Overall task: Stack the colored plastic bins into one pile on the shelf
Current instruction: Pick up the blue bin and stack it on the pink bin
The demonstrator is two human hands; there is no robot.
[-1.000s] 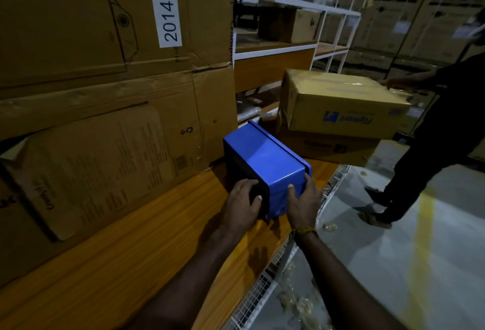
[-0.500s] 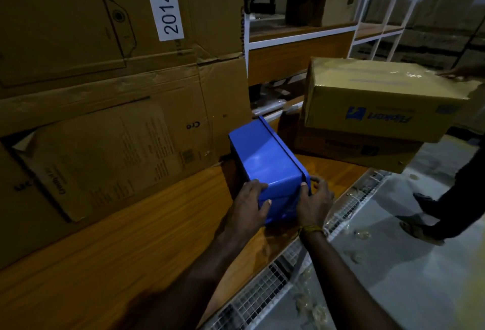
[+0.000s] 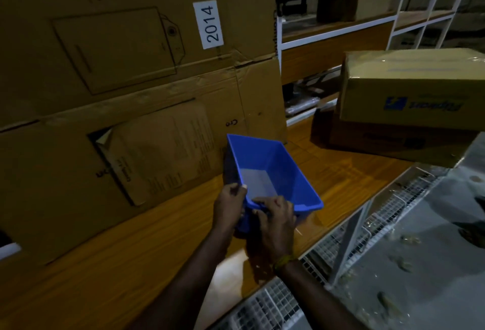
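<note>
A blue plastic bin (image 3: 280, 169) stands upright on the wooden shelf (image 3: 105, 264), its open top facing up and its inside empty. My left hand (image 3: 229, 202) grips the near left corner of its rim. At the near end wall, my right hand (image 3: 275, 216) holds the bin with fingers curled over the rim. No other colored bin is in view.
Large cardboard boxes (image 3: 118, 93), one labelled 2014, line the shelf behind and left of the bin. Two stacked cartons (image 3: 409, 104) sit to the right. A white wire rack edge (image 3: 341, 251) and grey floor (image 3: 420, 264) lie to the right.
The bin was upside down with its bottom facing up; both hands have turned it over so its opening faces up. The other person at right has left the view.
</note>
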